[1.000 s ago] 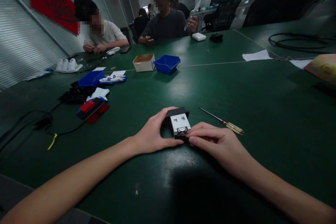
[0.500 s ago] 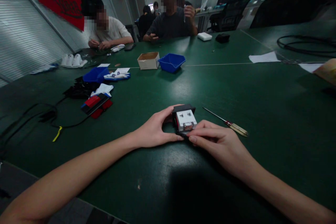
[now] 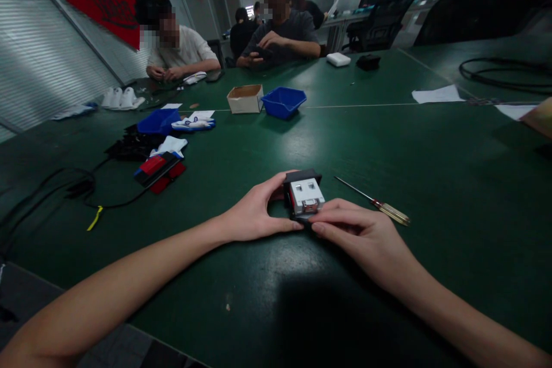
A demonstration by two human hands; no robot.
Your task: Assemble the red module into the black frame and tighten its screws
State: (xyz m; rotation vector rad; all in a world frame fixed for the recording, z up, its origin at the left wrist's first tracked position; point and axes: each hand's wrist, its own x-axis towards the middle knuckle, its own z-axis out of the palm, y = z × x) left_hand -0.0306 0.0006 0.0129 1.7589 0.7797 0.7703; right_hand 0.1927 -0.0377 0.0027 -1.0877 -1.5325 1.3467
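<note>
Landmark: screwdriver point(image 3: 390, 213), gold-coloured handle, red collar, thin shaft aimed to the far left; lying flat on the green table point(image 3: 194, 276).

Item 1. Module point(image 3: 307, 195): pale block with two square openings in its upper face, a wide black flange at its far end, a red strip along its left side. Located left of the screwdriver, near the shaft. Whether it rests on the table cannot be told.

Item 2. Left hand point(image 3: 254, 214), farther left of the screwdriver than the module. Forearm slants in from the lower left, wrist nearly straight, back of hand turned up. Fingers wrap the module's far left side and the thumb lies straight along its near edge, forming a C; grip firm on the module.

Item 3. Right hand point(image 3: 364, 230), just on the near side of the screwdriver. Forearm slants in from the lower right. Thumb and forefinger tips meet at the module's near right corner, remaining fingers curled. Whether they pinch its edge, hold a small part or only press cannot be told.

Item 4. Blue bin point(image 3: 280, 110), well beyond the screwdriver and to its left; cardboard box point(image 3: 245, 106) close by on the bin's left.

Item 5. Red-and-black object point(image 3: 157, 171), well to the left of the screwdriver; patterned glove point(image 3: 194, 125) farther off on the same side.

Item 6. White case point(image 3: 338, 60), far beyond the screwdriver, slightly left.

Item 7. Two co-workers, seated far beyond the screwdriver, to its left: one in a light top point(image 3: 187, 49), one in a dark top point(image 3: 297, 27).
</note>
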